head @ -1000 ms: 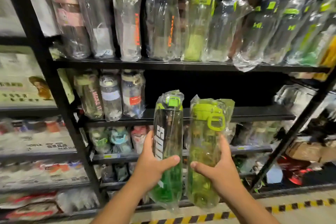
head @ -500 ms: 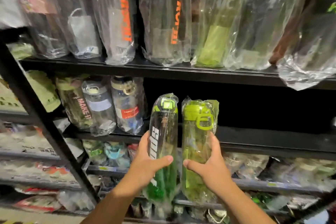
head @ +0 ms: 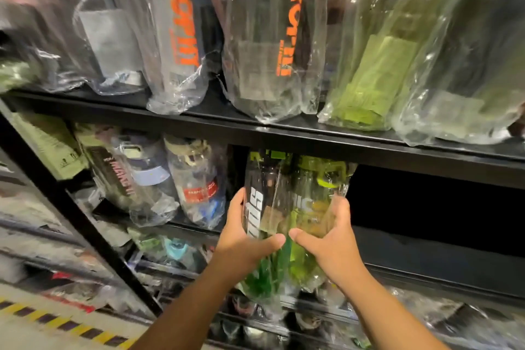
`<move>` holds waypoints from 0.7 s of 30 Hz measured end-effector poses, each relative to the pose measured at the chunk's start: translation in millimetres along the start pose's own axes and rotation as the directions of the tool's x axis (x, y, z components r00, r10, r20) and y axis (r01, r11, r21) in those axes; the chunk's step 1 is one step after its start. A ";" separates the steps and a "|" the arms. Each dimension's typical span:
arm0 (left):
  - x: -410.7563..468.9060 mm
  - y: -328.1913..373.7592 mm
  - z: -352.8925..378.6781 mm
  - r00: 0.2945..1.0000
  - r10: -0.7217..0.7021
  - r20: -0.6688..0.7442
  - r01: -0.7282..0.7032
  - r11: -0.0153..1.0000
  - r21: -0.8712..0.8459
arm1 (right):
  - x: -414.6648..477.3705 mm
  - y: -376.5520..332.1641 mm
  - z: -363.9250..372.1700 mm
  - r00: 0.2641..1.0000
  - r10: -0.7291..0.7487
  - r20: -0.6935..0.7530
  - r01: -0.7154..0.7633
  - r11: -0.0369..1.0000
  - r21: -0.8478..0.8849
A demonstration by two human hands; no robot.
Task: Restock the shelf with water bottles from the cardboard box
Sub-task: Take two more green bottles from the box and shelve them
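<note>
Left hand (head: 244,241) curled round dark-green bottle (head: 264,193), right hand (head: 332,247) curled round lime bottle (head: 315,193), bottles touching, long axes upright, caps above the hands under upper shelf lip (head: 312,139); target shelf board (head: 426,239) just beyond, nearer right hand.

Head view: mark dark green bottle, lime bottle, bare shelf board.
dark green bottle (head: 254,203), head view, white lettering.
lime bottle (head: 318,199), head view, upper body.
bare shelf board (head: 426,246), head view, top surface.
</note>
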State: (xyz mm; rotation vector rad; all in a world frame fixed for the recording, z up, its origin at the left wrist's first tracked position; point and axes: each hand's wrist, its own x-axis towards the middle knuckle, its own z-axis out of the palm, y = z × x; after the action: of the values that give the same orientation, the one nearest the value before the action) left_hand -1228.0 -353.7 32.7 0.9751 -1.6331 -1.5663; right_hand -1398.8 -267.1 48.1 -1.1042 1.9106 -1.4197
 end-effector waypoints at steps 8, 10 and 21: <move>26.3 9.5 -8.6 0.997 0.033 -0.074 -0.024 0.992 0.122 | 21.6 16.5 -6.9 0.990 0.011 -0.138 -0.007 1.000 0.026; 30.1 12.4 -2.4 0.995 0.058 -0.076 -0.046 0.987 0.156 | 25.8 22.4 -7.6 0.986 0.016 -0.166 -0.010 0.999 0.040; 74.6 -28.2 0.2 0.920 0.382 -0.087 -0.286 0.807 0.517 | 44.7 44.6 -5.2 0.988 -0.036 -0.150 0.026 0.997 -0.070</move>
State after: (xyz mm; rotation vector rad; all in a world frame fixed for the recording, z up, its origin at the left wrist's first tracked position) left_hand -1263.6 -418.1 2.1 0.9786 -1.9865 -0.7993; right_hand -1440.5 -296.5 10.6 -1.0892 2.0695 -1.5040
